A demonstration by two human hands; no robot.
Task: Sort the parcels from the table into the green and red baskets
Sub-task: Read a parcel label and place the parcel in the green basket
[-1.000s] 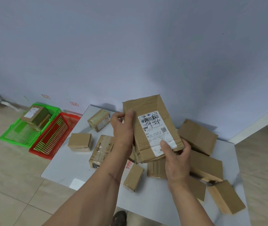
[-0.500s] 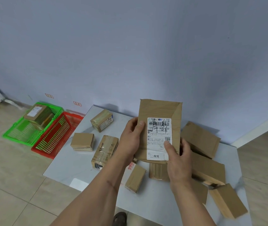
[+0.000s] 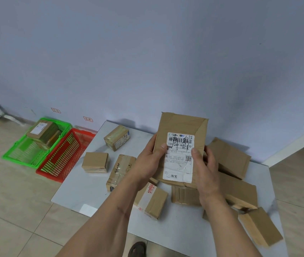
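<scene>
1. Head view: since half a second ago, both hands have slid higher up the sides of the labelled parcel (image 3: 181, 145), which stands more upright at centre frame, above the table (image 3: 92, 191).
2. Left hand (image 3: 148, 162) grips the parcel's left edge, thumb on the white shipping label (image 3: 180, 158), fingers curled behind.
3. Right hand (image 3: 205, 167) grips the right edge, thumb on the label's right margin.
4. Loose brown parcels lie on the table below and to both sides of the held one.
5. Green basket (image 3: 18, 156), at the left of the frame, holds a parcel (image 3: 42, 131).
6. Red basket (image 3: 62, 160) sits on the floor between the green basket and the table.
</scene>
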